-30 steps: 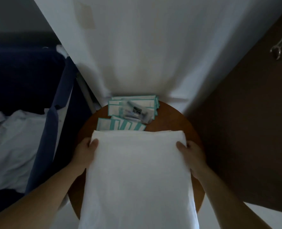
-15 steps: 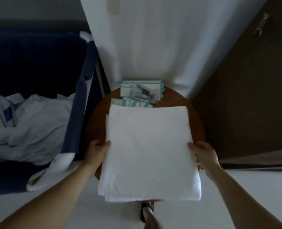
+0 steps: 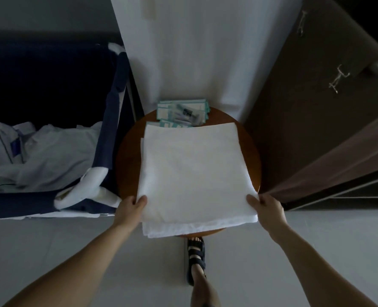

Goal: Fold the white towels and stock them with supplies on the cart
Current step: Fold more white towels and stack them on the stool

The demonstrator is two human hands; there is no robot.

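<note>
- The left hand pinches the near left corner of the towel, thumb on top; the other fingers go under and are hidden.
- The right hand pinches the near right corner the same way.
- The white towel lies flat in a folded square on the round brown desk.
- Small packets sit at the far edge, some partly under the towel.
- This towel looks folded, I think. It is not stocked yet.
- A blue bin beside the desk holds crumpled sheets.
</note>
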